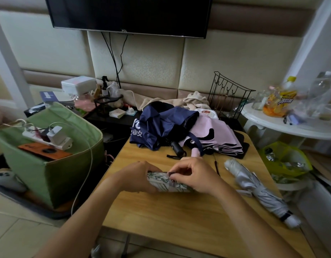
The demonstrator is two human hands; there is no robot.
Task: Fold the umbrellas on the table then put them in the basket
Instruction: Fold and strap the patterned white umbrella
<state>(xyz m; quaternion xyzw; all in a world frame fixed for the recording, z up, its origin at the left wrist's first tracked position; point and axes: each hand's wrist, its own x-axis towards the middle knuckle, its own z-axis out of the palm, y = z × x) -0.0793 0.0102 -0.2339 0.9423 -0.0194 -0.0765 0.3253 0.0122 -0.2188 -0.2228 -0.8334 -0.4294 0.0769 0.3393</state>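
**Readable text in the scene**

The black flat-screen television (131,13) on the wall carries small grey letters "TCL" at the middle of its lower bezel. The crumpled navy-blue fabric umbrella (161,125) on the wooden table bears white print: part of a Latin letter and the Chinese character "教". The yellow-orange snack bag (280,103) on the white round side table shows a purple logo, too blurred to read.

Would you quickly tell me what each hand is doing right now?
Left hand: grips the leaf-print umbrella.
Right hand: pinches that umbrella's strap.
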